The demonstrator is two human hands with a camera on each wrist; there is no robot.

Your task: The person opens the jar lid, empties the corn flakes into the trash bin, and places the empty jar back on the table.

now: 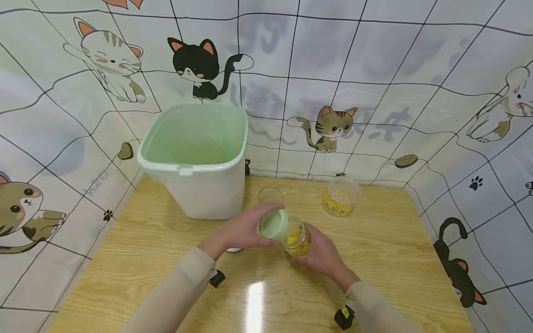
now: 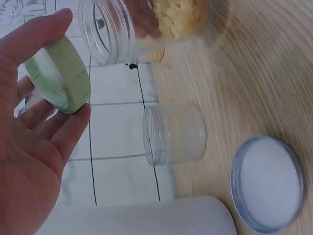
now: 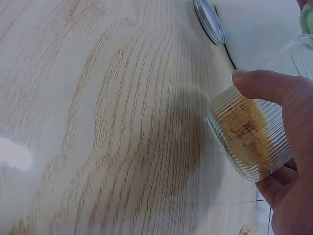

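My left hand [image 1: 245, 226] pinches a pale green screw lid [image 2: 73, 73] by its rim, between thumb and fingers. In the left wrist view, the lid is just apart from the mouth of a clear glass jar [image 1: 299, 240]. That jar, ribbed on its side, is gripped by my right hand [image 1: 322, 252] and held tilted above the table. Small yellow pieces [image 3: 244, 132] lie in its lower part; their exact kind cannot be told. In the right wrist view, my right thumb lies along the jar's side, with fingers curled beneath.
A white bin with a green liner [image 1: 195, 180] stands at the back left. Beside it is a small clear jar [image 2: 178, 134]. A silver-rimmed white lid [image 2: 266, 183] lies near the bin. Farther right sits a clear tub [image 1: 339, 201] with yellow pieces. Cat-print walls enclose the wooden table [image 1: 374, 249].
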